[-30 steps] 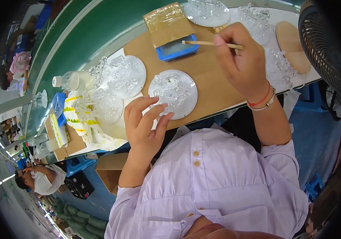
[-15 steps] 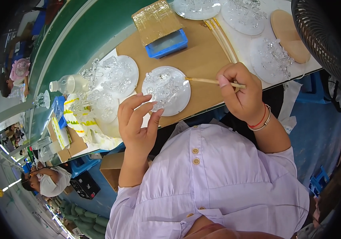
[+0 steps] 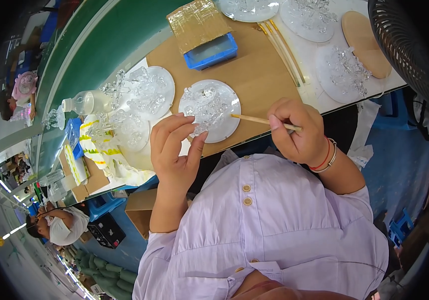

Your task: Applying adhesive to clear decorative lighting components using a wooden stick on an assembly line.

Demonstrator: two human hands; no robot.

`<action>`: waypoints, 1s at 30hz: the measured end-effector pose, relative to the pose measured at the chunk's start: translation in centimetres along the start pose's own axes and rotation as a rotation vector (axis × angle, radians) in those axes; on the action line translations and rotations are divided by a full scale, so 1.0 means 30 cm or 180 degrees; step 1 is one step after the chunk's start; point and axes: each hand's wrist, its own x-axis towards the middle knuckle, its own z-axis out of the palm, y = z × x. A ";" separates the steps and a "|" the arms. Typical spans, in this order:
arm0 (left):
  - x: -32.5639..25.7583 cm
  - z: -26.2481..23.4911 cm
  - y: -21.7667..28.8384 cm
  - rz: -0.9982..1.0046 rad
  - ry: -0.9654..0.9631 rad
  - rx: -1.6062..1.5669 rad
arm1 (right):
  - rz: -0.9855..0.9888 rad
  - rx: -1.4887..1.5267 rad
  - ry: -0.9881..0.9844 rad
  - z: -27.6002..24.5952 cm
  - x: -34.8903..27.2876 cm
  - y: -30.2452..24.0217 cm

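Note:
A round white plate [image 3: 229, 125] in front of me carries a heap of clear, glass-like pieces [image 3: 207, 107]. My left hand [image 3: 175, 147] is at its near left edge, fingers curved and thumb apart. Its fingertips are beside the clear pieces; whether they press on one I cannot tell. A thin wooden brush [image 3: 260, 119] is pinched in my right hand [image 3: 297, 129]. Its yellowish tip points left and reaches the plate's right side.
More plates with clear pieces stand at left [image 3: 167, 90] and at far right [image 3: 324, 82]. Behind are a blue box [image 3: 210, 62] with a taped cardboard cover and several loose brushes [image 3: 283, 52]. A plastic bottle [image 3: 85, 103] lies at left; a dark fan grille [image 3: 404, 40] edges the right.
My right hand has shifted slightly left and down, the brush tip moving a little down across the plate's right edge. The left hand has barely moved.

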 end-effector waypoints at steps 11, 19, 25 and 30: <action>0.000 0.001 0.001 0.0014 -0.0013 -0.0035 | -0.0068 -0.0288 0.0036 -0.003 0.004 -0.001; 0.002 0.001 0.001 0.0026 -0.0019 -0.0060 | 0.0033 -0.0341 0.0006 0.006 0.008 -0.004; 0.002 0.002 0.002 0.0043 -0.0012 -0.0048 | 0.0014 -0.0456 0.0119 -0.004 0.026 0.002; 0.001 0.001 0.000 0.0023 -0.0023 -0.0066 | -0.0044 -0.0499 0.0190 -0.002 0.040 0.002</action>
